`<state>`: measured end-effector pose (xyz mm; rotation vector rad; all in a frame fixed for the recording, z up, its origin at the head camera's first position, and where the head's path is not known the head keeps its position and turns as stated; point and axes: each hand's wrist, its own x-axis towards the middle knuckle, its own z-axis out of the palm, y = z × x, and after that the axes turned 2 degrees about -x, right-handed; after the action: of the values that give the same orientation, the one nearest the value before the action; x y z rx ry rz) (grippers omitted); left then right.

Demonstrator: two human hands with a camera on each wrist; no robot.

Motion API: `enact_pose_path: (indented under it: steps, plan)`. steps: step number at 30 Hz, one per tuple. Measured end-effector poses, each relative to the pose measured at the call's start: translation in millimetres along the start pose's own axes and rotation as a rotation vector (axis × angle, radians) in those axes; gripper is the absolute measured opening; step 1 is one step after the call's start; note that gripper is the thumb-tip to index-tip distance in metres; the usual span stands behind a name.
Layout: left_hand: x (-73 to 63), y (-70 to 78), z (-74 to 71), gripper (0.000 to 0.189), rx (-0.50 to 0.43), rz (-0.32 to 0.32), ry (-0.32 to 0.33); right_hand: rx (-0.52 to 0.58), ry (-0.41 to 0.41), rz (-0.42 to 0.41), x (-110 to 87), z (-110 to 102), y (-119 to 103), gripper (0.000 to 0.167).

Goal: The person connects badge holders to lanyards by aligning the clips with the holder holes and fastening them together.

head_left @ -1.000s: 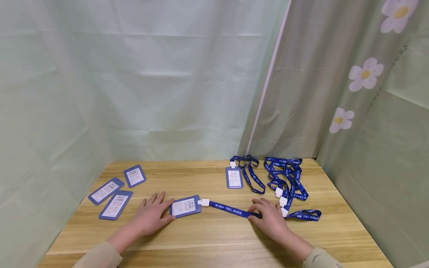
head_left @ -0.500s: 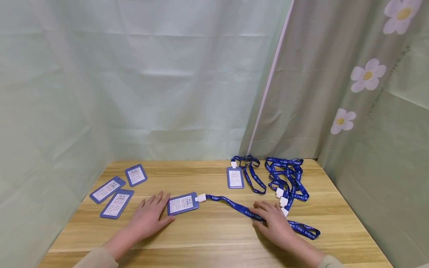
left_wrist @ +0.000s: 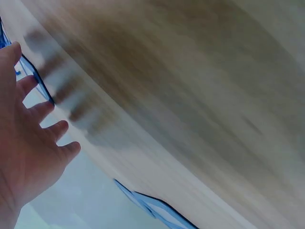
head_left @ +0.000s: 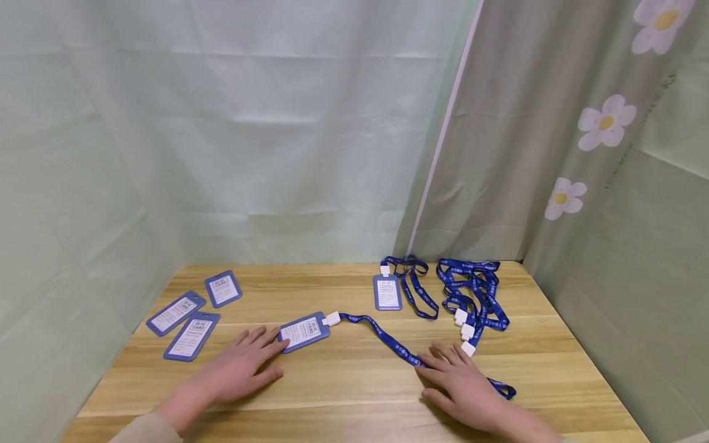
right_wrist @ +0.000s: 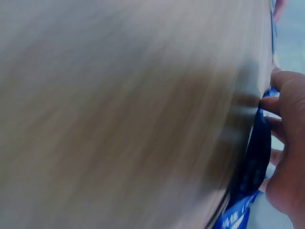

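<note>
In the head view a blue ID card holder (head_left: 304, 332) lies face up, tilted, its white clip (head_left: 332, 318) joined to a blue lanyard (head_left: 388, 339). My left hand (head_left: 244, 363) is spread flat, with fingertips over the holder's left end. From the clip the lanyard curves right and passes beneath my right hand (head_left: 462, 384), whose extended fingers rest on it. The part under that hand is hidden, and the loop end shows past it. The right wrist view shows the lanyard (right_wrist: 257, 152) along the fingertips; the left wrist view shows the left fingers (left_wrist: 40, 110) spread.
Several loose card holders (head_left: 191, 336) lie at the table's left. At the back stands out a card holder (head_left: 387, 293) fastened to its lanyard. Tangled blue lanyards (head_left: 471, 289) with white clips lie back right. Curtains (head_left: 310, 154) surround the wooden table (head_left: 343, 406).
The taut lanyard has slackened into a curve, and its loop end has swung nearer the front. My right hand has moved toward the front and loosened its fingers. The holder has tilted slightly.
</note>
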<state>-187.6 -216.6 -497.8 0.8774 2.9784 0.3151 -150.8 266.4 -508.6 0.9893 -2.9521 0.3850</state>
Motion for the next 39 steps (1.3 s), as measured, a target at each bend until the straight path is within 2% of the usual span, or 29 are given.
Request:
enact_pose_path:
  steps: [4, 9, 13, 16, 19, 24, 29, 34, 39]
  plan:
    - [6.8, 6.4, 2.4, 0.059, 0.054, 0.007, 0.035, -0.013, -0.025, -0.039, 13.9, 5, -10, 0.054]
    - [18.6, 15.0, 10.4, 0.058, 0.116, 0.01, 0.096, -0.021, -0.008, -0.091, 39.5, 9, -21, 0.053]
    - [31.3, 26.2, 12.9, 0.06, 0.134, -0.018, 0.093, -0.009, -0.031, -0.106, 64.4, 9, -26, 0.049]
    - [37.8, 33.5, 13.1, 0.063, 0.127, -0.031, 0.071, -0.007, -0.063, -0.094, 75.1, 8, -29, 0.049]
    - [38.1, 35.3, 14.1, 0.064, 0.098, -0.008, 0.061, -0.007, -0.079, -0.085, 70.7, 3, -33, 0.054]
    - [27.5, 29.5, 13.6, 0.06, 0.029, 0.054, 0.051, 0.002, -0.103, -0.075, 40.8, -12, -33, 0.054]
    - [23.6, 26.4, 13.7, 0.062, 0.002, 0.046, 0.03, 0.035, -0.169, -0.117, 16.8, -11, -29, 0.055]
    - [28.8, 31.1, 12.3, 0.065, 0.004, 0.012, -0.009, 0.066, -0.222, -0.159, 20.6, 1, -32, 0.059]
    - [38.0, 39.6, 12.6, 0.067, 0.006, -0.024, -0.037, 0.01, -0.163, -0.209, 38.2, 3, -34, 0.052]
